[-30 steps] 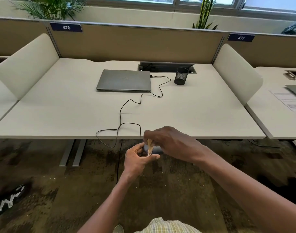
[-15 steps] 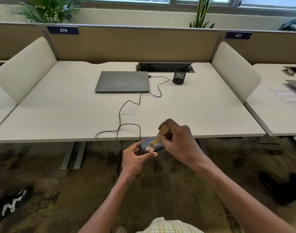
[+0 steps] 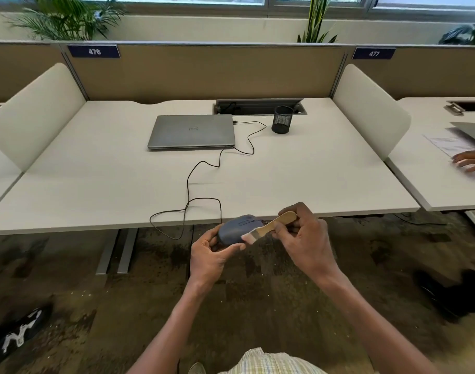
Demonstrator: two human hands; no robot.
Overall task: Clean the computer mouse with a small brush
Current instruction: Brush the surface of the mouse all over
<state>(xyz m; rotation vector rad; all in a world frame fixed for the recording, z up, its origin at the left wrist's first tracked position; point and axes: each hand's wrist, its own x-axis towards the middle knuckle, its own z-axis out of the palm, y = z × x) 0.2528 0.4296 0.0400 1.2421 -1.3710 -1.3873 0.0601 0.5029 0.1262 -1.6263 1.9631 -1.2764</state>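
The person holds both hands in the air just off the near edge of the table [image 3: 96,190], above the floor [image 3: 69,306]. The left hand [image 3: 208,256] cradles the computer mouse [image 3: 237,229]: fingers curl behind its far side and the thumb lies along its near side, so the grip is closed around the body. The mouse is grey-blue, top face up, clear of the table surface. Its black cable [image 3: 189,184] runs from the mouse up over the near edge, loops on the tabletop and reaches the closed grey laptop [image 3: 192,132] toward the far edge.

The right hand [image 3: 305,240] pinches the wooden handle of the small brush [image 3: 271,225] between thumb and fingers. The pale bristles touch the right side of the mouse, close to the left thumb tip.

A black mesh pen cup [image 3: 282,120] stands to the right of the laptop near the far edge. On the neighbouring table at right, another person's hand [image 3: 471,160] rests beside a printed sheet [image 3: 447,143]
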